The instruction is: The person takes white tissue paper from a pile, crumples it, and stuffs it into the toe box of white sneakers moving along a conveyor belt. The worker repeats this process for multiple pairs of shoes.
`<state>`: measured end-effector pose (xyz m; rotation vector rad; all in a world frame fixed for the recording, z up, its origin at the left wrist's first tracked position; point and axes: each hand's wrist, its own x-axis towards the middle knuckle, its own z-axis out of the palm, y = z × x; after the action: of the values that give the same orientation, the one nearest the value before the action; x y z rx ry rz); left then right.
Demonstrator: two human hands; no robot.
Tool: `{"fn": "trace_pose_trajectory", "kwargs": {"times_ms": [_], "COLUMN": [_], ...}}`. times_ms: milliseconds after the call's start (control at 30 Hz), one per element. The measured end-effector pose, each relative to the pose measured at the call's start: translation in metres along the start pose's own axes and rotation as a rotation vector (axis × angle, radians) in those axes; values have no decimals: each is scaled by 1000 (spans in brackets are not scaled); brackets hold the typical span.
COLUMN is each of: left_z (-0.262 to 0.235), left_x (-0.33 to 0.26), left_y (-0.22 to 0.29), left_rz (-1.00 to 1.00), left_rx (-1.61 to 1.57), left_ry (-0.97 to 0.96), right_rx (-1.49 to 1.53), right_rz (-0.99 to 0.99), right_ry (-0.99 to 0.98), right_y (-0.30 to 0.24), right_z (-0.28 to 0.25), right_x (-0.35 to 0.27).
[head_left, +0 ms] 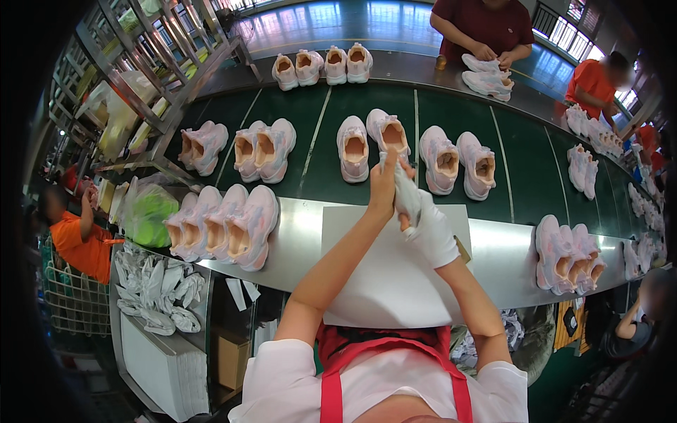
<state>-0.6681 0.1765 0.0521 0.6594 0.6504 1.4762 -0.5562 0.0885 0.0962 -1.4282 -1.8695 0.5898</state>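
Both of my hands meet over the near edge of the green conveyor belt [317,185], around a long white crumpled wad [407,194] that looks like paper shoe stuffing. My bare left hand [384,185] grips its upper left side. Lower on the right, my right hand [431,236], in a white glove with bare fingertips showing, is closed around its lower part. Just beyond my fingers sits a pale pink sneaker [386,127], partly hidden by them, with its mate [352,148] to the left. Below the hands lies a white sheet [388,282].
More pink sneakers stand on the belt, the far ledge and the steel bench [296,218]. White shoe-shaped wads [159,285] are piled at lower left, above a paper stack [159,366]. A metal rack [127,77] rises at left. A co-worker in maroon [486,28] handles white shoes opposite.
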Motion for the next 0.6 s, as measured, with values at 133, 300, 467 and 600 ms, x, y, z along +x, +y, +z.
{"fn": "trace_pose_trajectory", "kwargs": {"times_ms": [133,300,467,600], "left_z": [-19,-55,-55,-50], "left_x": [109,174,144,133], "left_y": [-14,-13,3,16], "left_rz": [781,262,134,125], "left_rx": [871,1490,1519,1439], "left_ry": [239,-205,-390,-453], "right_rx": [-239,-565,-780,-852], "right_rz": [11,28,11,-27], "right_ry": [58,-29,-227,-376], "right_y": [25,35,17,31], "right_z": [-24,-47,-5,43], "right_x": [24,66,118,159]}}
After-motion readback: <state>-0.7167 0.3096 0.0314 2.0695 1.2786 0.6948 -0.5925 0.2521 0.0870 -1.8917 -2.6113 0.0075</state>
